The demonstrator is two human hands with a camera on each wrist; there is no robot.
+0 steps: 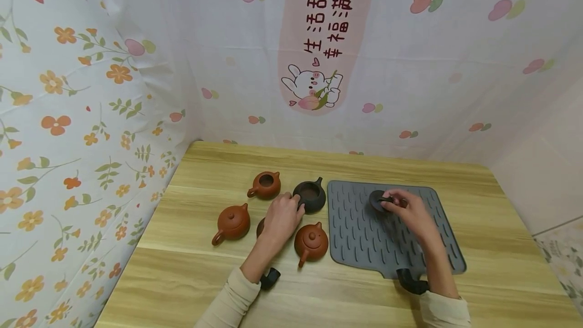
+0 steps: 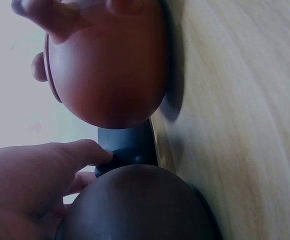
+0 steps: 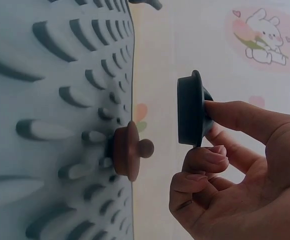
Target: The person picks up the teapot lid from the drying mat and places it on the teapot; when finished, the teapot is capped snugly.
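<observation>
My right hand (image 1: 412, 211) pinches a black teapot lid (image 1: 379, 200) by its knob, above a grey ribbed mat (image 1: 346, 237). In the right wrist view, the lid stands on edge in the picture, apart from the mat. A small reddish-brown lid (image 3: 121, 150) sits on the mat behind it. My left hand (image 1: 280, 219) reaches to a lidless black teapot (image 1: 314, 199) and pinches its handle side; the handle itself is hidden. A dark brown teapot (image 2: 140, 205) lies mostly under that hand. To its right stands a lidded reddish teapot (image 1: 311, 242).
A lidless orange-brown teapot (image 1: 265, 185) stands at the back left, with a lidded one (image 1: 231, 222) nearer the front. Black wrist mounts (image 1: 269, 278) show below each hand. A printed cloth (image 1: 218, 65) hangs along the wooden table's (image 1: 182, 277) back edge.
</observation>
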